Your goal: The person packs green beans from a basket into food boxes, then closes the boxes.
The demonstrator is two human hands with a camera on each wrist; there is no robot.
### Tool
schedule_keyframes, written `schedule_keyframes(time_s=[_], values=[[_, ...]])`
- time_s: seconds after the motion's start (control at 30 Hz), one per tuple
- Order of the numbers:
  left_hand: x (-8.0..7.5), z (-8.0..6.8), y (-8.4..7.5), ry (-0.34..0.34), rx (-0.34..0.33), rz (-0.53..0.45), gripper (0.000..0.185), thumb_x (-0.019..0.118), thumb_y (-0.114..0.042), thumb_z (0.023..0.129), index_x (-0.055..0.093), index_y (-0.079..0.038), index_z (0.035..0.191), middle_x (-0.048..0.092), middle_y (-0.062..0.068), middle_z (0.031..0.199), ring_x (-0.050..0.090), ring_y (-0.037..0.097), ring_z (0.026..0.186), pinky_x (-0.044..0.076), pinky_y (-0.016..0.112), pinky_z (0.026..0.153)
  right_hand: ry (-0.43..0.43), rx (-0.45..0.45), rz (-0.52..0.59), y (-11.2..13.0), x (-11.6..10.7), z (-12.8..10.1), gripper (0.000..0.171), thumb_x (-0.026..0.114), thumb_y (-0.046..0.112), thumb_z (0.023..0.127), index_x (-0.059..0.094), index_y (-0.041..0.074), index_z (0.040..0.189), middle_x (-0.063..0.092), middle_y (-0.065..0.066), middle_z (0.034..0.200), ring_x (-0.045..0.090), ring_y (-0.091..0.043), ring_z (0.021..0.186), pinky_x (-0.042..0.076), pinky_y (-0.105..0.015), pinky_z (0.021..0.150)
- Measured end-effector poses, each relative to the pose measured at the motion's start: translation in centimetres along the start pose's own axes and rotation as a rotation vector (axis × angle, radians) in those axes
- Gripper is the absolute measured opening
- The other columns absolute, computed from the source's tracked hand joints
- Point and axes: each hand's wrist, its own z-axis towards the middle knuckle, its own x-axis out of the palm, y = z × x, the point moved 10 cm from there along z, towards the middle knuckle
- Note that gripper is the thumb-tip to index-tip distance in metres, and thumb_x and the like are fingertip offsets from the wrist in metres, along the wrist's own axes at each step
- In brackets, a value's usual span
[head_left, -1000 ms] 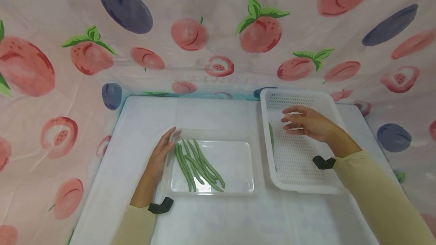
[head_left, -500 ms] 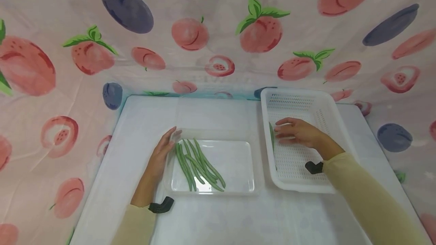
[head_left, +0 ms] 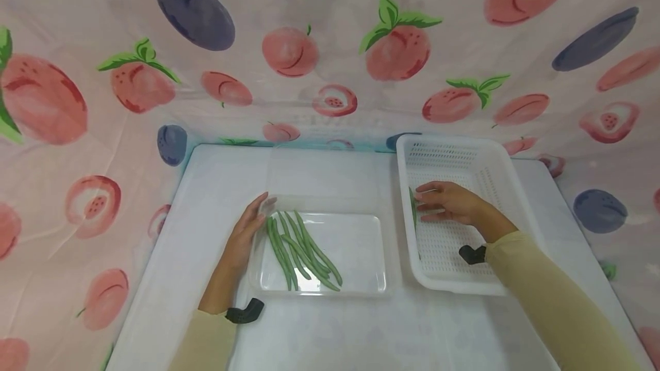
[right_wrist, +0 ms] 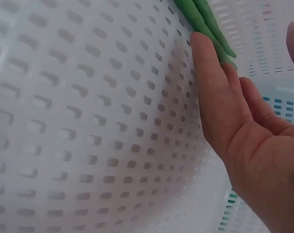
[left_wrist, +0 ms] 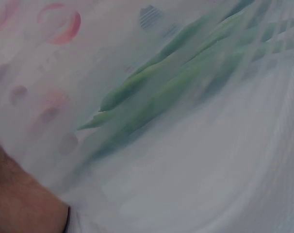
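My left hand (head_left: 242,236) lies along the left wall of a clear plastic container (head_left: 358,251), its fingers extended toward the far corner. Several green beans (head_left: 304,251) lie in that container's left half. Through its wall, the left wrist view shows the beans (left_wrist: 171,87) blurred. My right hand (head_left: 454,204) is inside a white perforated basket (head_left: 464,286), close to green beans (head_left: 413,209) lying along the left wall. Seen from the right wrist, its outstretched fingertips are right at the ends of two beans (right_wrist: 203,22), with the thumb standing apart.
Both vessels stand side by side on a white table (head_left: 330,336), a narrow gap between them. A fruit-printed cloth (head_left: 330,27) hangs behind and along the sides. Dark wrist mounts (head_left: 245,311) sit at both sleeve cuffs.
My right hand has moved left and lower in the basket, up to the beans at the wall, slowing over the last half second. The left hand and container keep their places.
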Motion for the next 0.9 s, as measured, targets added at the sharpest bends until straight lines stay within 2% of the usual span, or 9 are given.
schedule_keyframes(time_s=[0.23, 0.53, 0.7, 0.9], values=[[0.1, 0.0, 0.0, 0.003, 0.003, -0.015, 0.052, 0.040, -0.034, 0.108, 0.035, -0.028, 0.159, 0.033, -0.009, 0.166, 0.016, 0.024, 0.160, 0.013, 0.070, 0.122, 0.014, -0.002, 0.003, -0.2, 0.1, 0.5, 0.066, 0.064, 0.025, 0.102, 0.033, -0.006, 0.151, 0.047, -0.026, 0.145, 0.063, -0.027, 0.120, 0.055, -0.047, 0.102], [0.0, 0.0, 0.2, 0.006, 0.002, -0.008, 0.051, 0.040, -0.036, 0.108, 0.036, -0.031, 0.159, 0.035, -0.010, 0.165, 0.017, 0.023, 0.159, 0.011, 0.070, 0.122, 0.038, 0.013, 0.051, -0.6, 0.2, 0.9, 0.060, 0.062, 0.022, 0.104, 0.037, -0.008, 0.149, 0.059, -0.011, 0.124, 0.061, -0.022, 0.112, 0.055, -0.048, 0.101], [0.1, 0.0, 0.0, 0.012, -0.002, -0.024, 0.052, 0.040, -0.034, 0.108, 0.034, -0.029, 0.159, 0.033, -0.010, 0.166, 0.016, 0.024, 0.159, 0.012, 0.071, 0.121, 0.066, 0.000, 0.044, -0.2, 0.6, 0.8, 0.059, 0.063, 0.021, 0.103, 0.039, -0.007, 0.149, 0.061, -0.008, 0.125, 0.062, -0.021, 0.114, 0.055, -0.049, 0.101], [0.1, -0.1, 0.0, 0.009, -0.013, -0.024, 0.052, 0.040, -0.036, 0.108, 0.034, -0.029, 0.159, 0.032, -0.010, 0.167, 0.017, 0.026, 0.159, 0.014, 0.072, 0.120, 0.083, -0.012, 0.079, -0.1, 1.2, 1.0, 0.052, 0.058, 0.013, 0.104, 0.036, -0.005, 0.148, 0.063, -0.007, 0.123, 0.065, -0.020, 0.112, 0.054, -0.053, 0.101]])
